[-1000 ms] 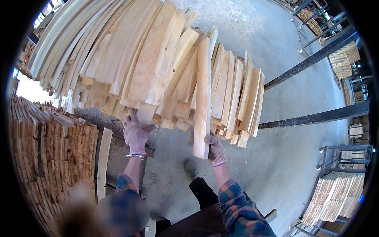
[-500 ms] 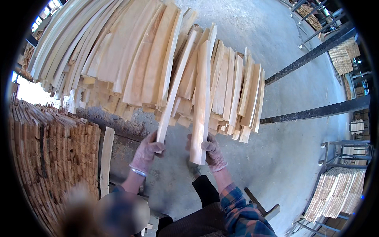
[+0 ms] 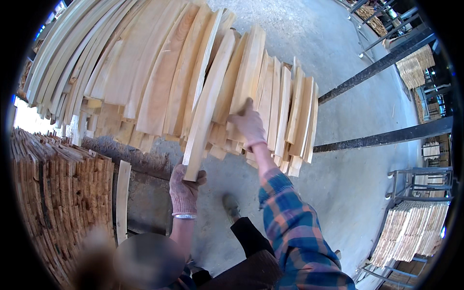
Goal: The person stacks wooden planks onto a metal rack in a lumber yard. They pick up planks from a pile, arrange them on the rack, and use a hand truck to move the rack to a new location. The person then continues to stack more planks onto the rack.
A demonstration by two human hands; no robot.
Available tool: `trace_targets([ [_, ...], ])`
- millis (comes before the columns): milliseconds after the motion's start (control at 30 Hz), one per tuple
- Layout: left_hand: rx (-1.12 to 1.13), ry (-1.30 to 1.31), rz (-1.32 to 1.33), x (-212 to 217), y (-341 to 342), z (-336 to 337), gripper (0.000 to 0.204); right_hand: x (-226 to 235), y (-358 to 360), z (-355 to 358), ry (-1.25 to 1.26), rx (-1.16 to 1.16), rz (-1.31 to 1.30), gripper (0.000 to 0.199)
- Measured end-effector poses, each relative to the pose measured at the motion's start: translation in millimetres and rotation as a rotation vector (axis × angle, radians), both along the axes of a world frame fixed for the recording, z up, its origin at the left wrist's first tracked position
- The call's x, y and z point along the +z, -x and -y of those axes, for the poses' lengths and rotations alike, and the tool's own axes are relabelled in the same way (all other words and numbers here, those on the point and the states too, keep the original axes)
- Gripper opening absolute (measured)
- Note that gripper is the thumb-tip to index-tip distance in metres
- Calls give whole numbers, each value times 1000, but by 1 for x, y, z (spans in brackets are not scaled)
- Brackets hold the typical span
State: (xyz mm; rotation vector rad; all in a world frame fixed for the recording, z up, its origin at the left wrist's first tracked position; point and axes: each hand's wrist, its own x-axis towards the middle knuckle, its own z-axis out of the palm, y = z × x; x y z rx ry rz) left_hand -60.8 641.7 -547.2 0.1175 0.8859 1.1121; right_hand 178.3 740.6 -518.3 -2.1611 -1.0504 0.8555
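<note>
My left hand [image 3: 184, 186], in a pinkish knit glove, grips the near end of a long pale wooden board [image 3: 208, 108]. The board slants up and away, its far part lying over the stack. My right hand [image 3: 250, 125], gloved too, reaches forward to the near end of another wide board [image 3: 249, 67] on top of the stack. Its fingers are apart and rest against that board's end, which they partly cover. Both boards belong to a big stack of pale boards [image 3: 159, 92], laid side by side in uneven layers.
At the left stands a tall pile of rough-edged brown boards [image 3: 72, 193], with a single board [image 3: 123, 200] upright beside it. Dark metal bars [image 3: 382, 135] run from the stack to the right. A rack of stacked wood [image 3: 411, 234] stands at the lower right. My foot [image 3: 231, 205] is on the concrete floor.
My right hand has moved forward and slid its board onto the stack, loosening its grip. My left hand keeps its board, now turned with its wide face up.
</note>
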Motion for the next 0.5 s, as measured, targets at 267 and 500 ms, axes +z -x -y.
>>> trace_targets([
  [267, 169, 56, -80, 18, -5, -12, 50, -19, 6, -64, 204, -31, 410, 86],
  [500, 100, -50, 8, 5, 2, -7, 50, -11, -8, -110, 281, -103, 455, 90],
])
